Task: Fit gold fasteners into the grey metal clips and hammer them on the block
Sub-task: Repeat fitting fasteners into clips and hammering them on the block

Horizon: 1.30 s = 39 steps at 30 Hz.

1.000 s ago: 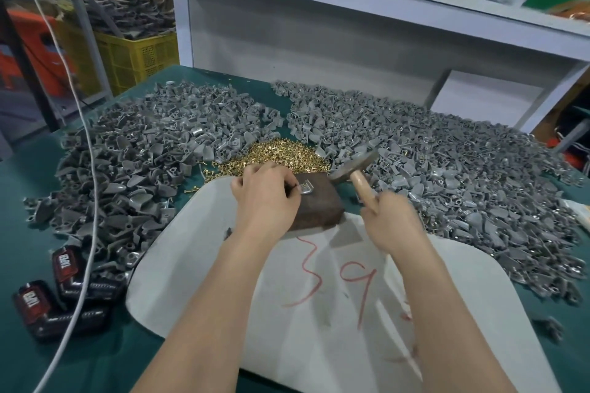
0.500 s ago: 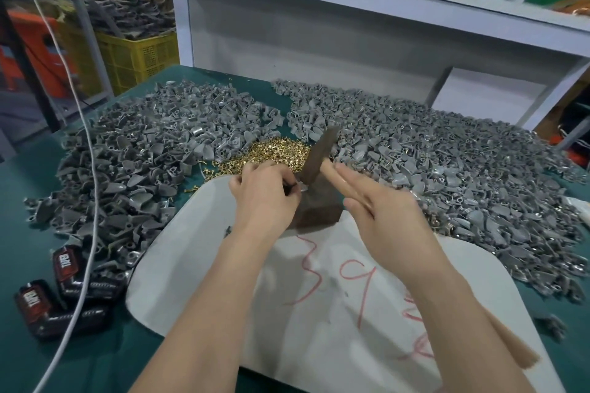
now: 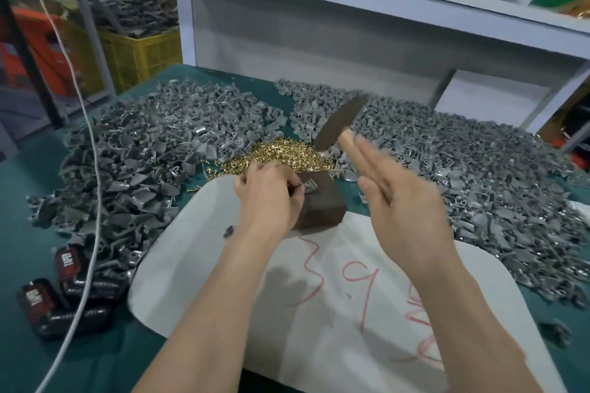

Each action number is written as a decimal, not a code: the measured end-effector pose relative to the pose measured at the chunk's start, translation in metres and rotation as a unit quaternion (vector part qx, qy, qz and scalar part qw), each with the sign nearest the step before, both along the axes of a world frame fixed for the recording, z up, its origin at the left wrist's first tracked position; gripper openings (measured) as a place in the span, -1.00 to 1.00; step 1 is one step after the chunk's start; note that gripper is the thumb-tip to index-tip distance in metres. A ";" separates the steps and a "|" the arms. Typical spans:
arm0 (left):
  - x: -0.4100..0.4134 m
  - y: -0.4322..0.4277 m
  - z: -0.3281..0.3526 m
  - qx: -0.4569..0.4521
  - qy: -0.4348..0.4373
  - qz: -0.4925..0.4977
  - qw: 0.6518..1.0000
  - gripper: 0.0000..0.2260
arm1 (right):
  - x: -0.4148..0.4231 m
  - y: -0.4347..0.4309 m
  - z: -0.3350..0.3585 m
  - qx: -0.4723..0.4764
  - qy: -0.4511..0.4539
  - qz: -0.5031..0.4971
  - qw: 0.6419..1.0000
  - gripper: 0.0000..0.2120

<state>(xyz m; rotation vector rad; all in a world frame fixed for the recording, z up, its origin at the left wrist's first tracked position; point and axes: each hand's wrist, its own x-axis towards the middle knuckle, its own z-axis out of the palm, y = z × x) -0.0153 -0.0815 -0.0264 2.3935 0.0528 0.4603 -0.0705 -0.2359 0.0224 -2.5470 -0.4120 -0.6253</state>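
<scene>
Grey metal clip lies on the top face of the brown block, at its near-left edge. The clip is too small for its long axis to be read. The left hand pinches it with curled fingertips. The right hand, blurred, holds the hammer above the block with fingers stretched along the wooden handle. The hammer's head slants from lower left to upper right. Gold fasteners are heaped just behind the block, with loose clips on either side. The white sheet under the block bears "3.9" in red, and its other red marks are illegible.
</scene>
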 end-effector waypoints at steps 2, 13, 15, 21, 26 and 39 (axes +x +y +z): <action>0.000 0.001 0.000 0.015 0.009 -0.002 1.000 -0.93 | -0.002 0.003 -0.007 -0.039 0.074 -0.002 0.996 -0.43; -0.003 0.002 0.003 0.001 0.022 -0.005 1.000 -0.87 | 0.053 -0.019 -0.035 0.040 0.227 -0.154 0.961 -0.78; -0.003 0.002 0.004 -0.009 0.024 -0.010 1.000 -0.88 | 0.057 -0.020 -0.042 0.027 0.247 -0.153 0.957 -0.82; -0.004 0.000 0.005 -0.060 0.000 -0.040 0.997 -0.87 | 0.054 -0.022 -0.048 -0.086 0.201 -0.182 0.959 -0.72; -0.006 -0.002 0.009 -0.087 -0.021 -0.083 0.993 -0.89 | 0.054 0.011 -0.018 0.120 0.179 0.011 0.976 -0.85; -0.006 0.054 0.035 -0.566 -0.224 0.165 0.776 -0.78 | 0.069 0.070 -0.007 0.026 0.143 0.054 0.988 -0.68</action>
